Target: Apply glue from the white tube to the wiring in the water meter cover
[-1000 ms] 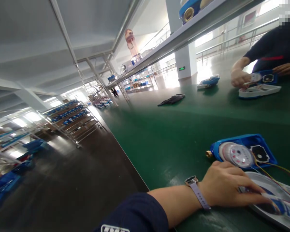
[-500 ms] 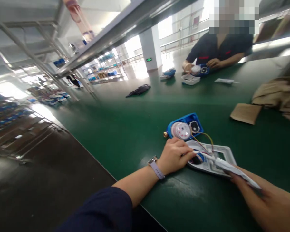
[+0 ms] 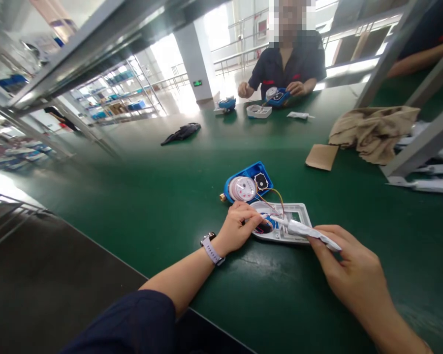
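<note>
My right hand (image 3: 350,265) grips a white squeeze tube (image 3: 310,232), its long thin nozzle pointing left. At the nozzle tip, the thumb and fingers of my left hand (image 3: 238,227) are pinched together. Both are over a light grey plastic cover (image 3: 302,214), which lies inner side up with a dark round part and blue pieces inside. Coloured wires run from the cover to a blue water meter (image 3: 248,172) just behind it. The meter has a round clear-topped dial (image 3: 242,189) and a brass end at its left.
Across the green table (image 3: 140,196) a co-worker (image 3: 286,64) handles another blue meter (image 3: 278,97). Nearby lie a black cloth (image 3: 182,132), brown cardboard (image 3: 322,156), a tan cloth (image 3: 369,130) and more white tubes (image 3: 435,184). A metal post (image 3: 424,137) stands at right.
The view has swung right, so the table's things appear further left. My hands keep their hold at the tube and cover. The co-worker's one hand has lifted off the meter.
</note>
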{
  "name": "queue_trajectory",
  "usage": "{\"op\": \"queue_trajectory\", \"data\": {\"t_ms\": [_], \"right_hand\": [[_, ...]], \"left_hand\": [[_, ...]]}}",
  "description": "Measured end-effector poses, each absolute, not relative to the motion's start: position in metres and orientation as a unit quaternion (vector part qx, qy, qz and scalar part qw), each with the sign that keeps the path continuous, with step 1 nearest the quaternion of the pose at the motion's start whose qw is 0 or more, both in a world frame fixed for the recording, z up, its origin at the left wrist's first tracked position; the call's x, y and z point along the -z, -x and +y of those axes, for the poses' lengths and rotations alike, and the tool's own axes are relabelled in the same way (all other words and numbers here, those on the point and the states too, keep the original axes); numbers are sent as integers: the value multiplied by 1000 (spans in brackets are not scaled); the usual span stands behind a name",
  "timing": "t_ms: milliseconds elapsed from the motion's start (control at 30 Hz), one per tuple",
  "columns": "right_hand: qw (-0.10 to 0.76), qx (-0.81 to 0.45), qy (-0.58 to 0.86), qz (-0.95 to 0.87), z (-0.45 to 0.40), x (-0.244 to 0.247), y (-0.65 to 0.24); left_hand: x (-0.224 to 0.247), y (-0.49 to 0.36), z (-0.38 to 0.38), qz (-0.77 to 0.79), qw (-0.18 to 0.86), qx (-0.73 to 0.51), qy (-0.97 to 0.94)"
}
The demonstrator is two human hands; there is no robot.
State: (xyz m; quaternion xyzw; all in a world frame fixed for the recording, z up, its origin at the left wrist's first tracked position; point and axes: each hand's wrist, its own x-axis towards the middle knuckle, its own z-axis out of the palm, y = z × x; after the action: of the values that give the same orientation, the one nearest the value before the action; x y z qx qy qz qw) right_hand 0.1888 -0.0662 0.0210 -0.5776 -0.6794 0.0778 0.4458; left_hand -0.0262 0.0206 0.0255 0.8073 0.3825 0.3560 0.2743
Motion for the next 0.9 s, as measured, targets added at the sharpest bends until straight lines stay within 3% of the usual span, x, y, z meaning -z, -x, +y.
{"op": "queue_trajectory", "data": {"t_ms": [900], "right_hand": [[437, -68, 573, -690, -64, -22, -193]], "left_hand": [[-29, 23, 17, 371, 300, -356, -804]]}}
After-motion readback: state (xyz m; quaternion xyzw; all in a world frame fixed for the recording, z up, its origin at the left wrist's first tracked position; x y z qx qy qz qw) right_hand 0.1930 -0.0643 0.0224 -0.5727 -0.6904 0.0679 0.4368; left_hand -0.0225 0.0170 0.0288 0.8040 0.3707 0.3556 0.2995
